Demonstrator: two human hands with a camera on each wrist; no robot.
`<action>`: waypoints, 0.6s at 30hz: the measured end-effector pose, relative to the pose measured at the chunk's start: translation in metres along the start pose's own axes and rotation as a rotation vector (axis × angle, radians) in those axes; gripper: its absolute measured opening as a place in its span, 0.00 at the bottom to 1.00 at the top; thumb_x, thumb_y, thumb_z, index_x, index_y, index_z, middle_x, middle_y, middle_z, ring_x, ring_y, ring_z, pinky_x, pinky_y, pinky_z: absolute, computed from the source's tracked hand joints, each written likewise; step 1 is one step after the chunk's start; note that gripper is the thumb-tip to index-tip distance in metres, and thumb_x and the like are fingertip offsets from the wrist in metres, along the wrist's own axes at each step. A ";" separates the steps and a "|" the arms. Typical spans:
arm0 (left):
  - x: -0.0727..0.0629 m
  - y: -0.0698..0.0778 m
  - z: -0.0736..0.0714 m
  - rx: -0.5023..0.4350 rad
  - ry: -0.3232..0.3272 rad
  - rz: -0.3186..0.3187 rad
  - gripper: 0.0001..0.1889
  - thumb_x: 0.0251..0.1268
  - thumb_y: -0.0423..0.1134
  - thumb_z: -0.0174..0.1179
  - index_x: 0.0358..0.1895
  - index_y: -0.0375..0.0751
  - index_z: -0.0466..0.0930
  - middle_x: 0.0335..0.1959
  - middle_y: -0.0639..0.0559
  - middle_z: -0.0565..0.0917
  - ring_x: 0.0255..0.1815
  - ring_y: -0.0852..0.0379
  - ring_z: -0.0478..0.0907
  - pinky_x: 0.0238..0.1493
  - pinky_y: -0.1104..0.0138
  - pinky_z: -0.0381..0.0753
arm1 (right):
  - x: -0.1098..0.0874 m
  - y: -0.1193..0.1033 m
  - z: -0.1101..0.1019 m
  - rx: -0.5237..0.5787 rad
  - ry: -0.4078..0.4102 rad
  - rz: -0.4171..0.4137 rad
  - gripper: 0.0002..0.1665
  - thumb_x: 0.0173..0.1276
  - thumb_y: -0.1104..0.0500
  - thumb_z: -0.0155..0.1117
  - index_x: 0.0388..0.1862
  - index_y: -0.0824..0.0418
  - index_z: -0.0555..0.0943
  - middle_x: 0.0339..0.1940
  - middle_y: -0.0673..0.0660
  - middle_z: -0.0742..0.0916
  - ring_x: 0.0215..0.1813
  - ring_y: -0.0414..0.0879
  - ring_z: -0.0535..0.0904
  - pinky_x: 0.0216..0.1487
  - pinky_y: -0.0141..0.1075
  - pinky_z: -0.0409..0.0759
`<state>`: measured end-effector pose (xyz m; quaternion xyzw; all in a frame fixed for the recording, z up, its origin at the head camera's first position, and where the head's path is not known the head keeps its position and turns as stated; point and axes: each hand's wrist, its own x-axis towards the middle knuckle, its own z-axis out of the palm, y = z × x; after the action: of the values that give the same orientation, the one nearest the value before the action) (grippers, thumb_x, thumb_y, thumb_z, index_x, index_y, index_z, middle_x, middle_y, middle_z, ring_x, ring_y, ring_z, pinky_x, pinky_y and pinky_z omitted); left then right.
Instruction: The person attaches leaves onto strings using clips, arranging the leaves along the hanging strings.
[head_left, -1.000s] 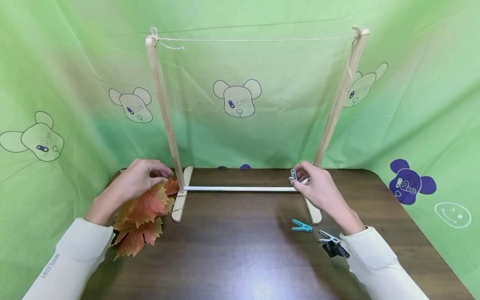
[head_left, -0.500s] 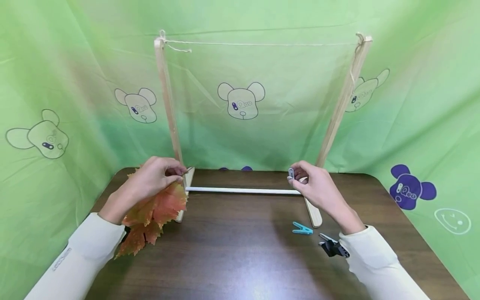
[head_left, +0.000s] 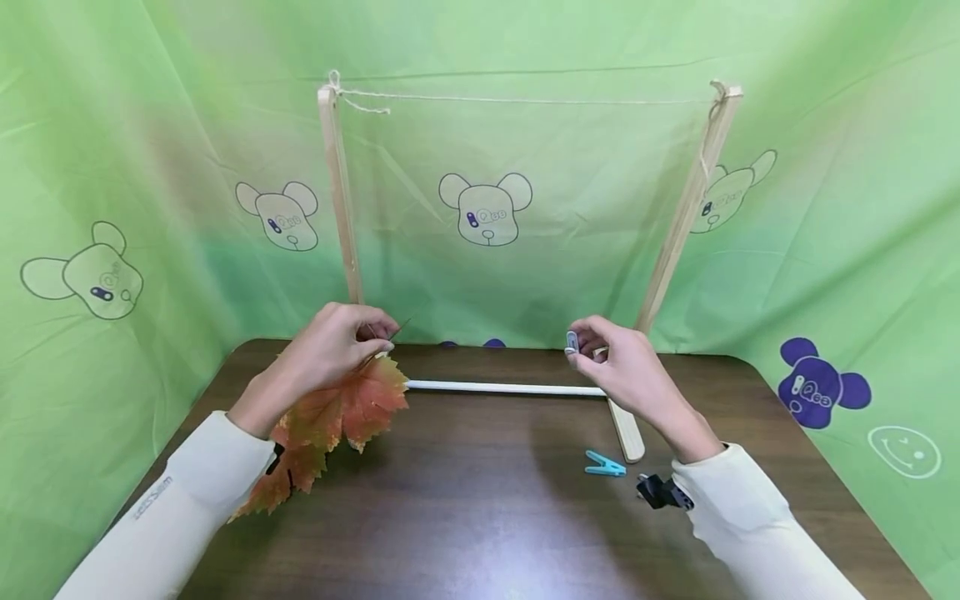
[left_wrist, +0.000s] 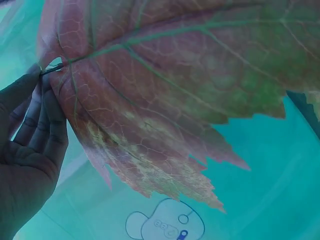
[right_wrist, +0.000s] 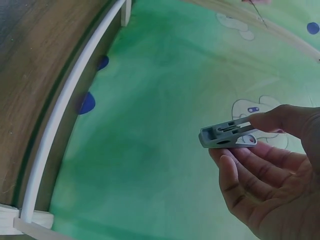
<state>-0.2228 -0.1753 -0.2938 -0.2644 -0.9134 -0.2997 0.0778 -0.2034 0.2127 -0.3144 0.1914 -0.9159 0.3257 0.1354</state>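
Observation:
My left hand point(head_left: 333, 346) pinches the thin stem of an orange-red maple leaf point(head_left: 367, 400), raised in front of the frame's left post; more leaf lobes hang beneath the wrist. Close up in the left wrist view, the veined leaf point(left_wrist: 165, 85) spreads out from the fingertips. On the other side, my right hand point(head_left: 622, 362) holds a grey clothespin point(right_wrist: 227, 134) between thumb and fingers, in front of the right post. A blue clothespin point(head_left: 604, 463) lies on the table below that hand.
A wooden frame stands on the table point(head_left: 480, 483), its right post point(head_left: 686, 217) upright. String point(head_left: 525, 101) runs between the post tops, and a white rod point(head_left: 502, 387) joins the bases. Green printed cloth point(head_left: 480, 292) hangs behind.
My left hand has moved right with the leaf, lifting it in front of the frame's left foot. The right hand has shifted slightly left, still holding the grey clothespin.

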 end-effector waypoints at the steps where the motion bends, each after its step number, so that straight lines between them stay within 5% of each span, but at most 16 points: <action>1: 0.001 0.001 0.000 -0.004 0.005 -0.002 0.08 0.68 0.30 0.70 0.48 0.38 0.90 0.36 0.50 0.92 0.38 0.56 0.89 0.45 0.57 0.88 | 0.001 -0.001 0.000 0.002 -0.001 -0.001 0.15 0.69 0.68 0.65 0.54 0.67 0.83 0.40 0.60 0.91 0.44 0.52 0.88 0.44 0.33 0.84; 18: 0.014 0.017 -0.004 -0.048 0.131 -0.030 0.10 0.68 0.32 0.70 0.50 0.39 0.90 0.38 0.47 0.91 0.31 0.56 0.87 0.30 0.67 0.81 | 0.011 -0.018 -0.005 0.012 -0.028 -0.010 0.14 0.69 0.69 0.63 0.53 0.68 0.82 0.42 0.61 0.90 0.46 0.54 0.88 0.49 0.45 0.87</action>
<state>-0.2257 -0.1595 -0.2775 -0.2323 -0.9027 -0.3394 0.1266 -0.2051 0.2005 -0.2964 0.2015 -0.9147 0.3280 0.1231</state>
